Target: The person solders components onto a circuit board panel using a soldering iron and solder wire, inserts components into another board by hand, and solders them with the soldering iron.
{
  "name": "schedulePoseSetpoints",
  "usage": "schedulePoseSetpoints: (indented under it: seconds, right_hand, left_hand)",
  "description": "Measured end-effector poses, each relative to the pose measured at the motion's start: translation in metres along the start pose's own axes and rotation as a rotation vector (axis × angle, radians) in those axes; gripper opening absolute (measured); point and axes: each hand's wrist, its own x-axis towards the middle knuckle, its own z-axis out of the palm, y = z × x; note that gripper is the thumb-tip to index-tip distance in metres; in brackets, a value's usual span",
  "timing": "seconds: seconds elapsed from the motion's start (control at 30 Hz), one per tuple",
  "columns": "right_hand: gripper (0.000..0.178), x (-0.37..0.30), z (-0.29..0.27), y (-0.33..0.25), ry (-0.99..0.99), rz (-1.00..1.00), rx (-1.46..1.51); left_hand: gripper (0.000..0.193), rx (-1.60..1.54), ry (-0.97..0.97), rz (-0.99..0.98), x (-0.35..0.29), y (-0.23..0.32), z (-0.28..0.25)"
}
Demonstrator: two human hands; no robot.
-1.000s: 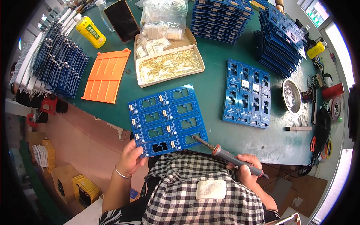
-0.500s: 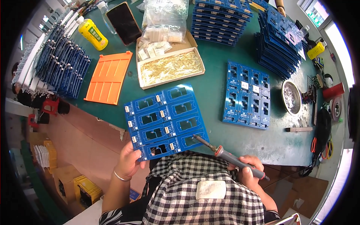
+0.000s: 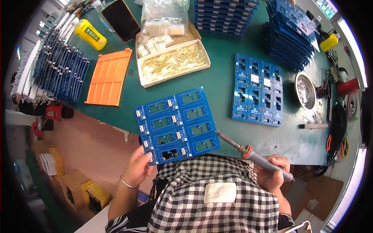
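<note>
My left hand (image 3: 139, 166) pinches the lower left corner of a blue circuit board panel (image 3: 179, 116). The panel has two columns of rectangular cutouts, with small white connectors along them, and is held above the table's front edge. In my right hand (image 3: 275, 173) is a grey soldering iron (image 3: 268, 162), gripped round its handle. Its metal tip points up and left and stands just off the panel's right edge. Right of the panel, a second blue panel (image 3: 258, 91) with two white squares on it lies on the green table (image 3: 217, 73).
An open carton (image 3: 173, 64) of thin gold-coloured pins stands behind the panel. Left of it lie an orange tray (image 3: 108, 77), a yellow bottle (image 3: 90, 35) and a phone (image 3: 121, 20). Stacked blue boards (image 3: 223, 17) rise at the back. A metal bowl (image 3: 305, 91) sits right.
The soldering iron has moved right, its tip from over the panel's lower right cutout to beyond the edge. My left hand and the panel have shifted slightly right.
</note>
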Motion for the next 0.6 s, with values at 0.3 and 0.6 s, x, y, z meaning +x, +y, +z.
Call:
schedulePoseSetpoints:
  seconds: [0.3, 0.6]
  right_hand:
    - [0.034, -0.013, -0.014, -0.001, -0.031, 0.131, -0.055]
    - [0.032, -0.012, -0.008, 0.008, -0.071, 0.210, -0.083]
  left_hand:
    - [0.035, -0.024, 0.015, 0.050, 0.017, -0.011, -0.008]
    - [0.032, -0.087, -0.062, 0.096, 0.018, -0.014, -0.008]
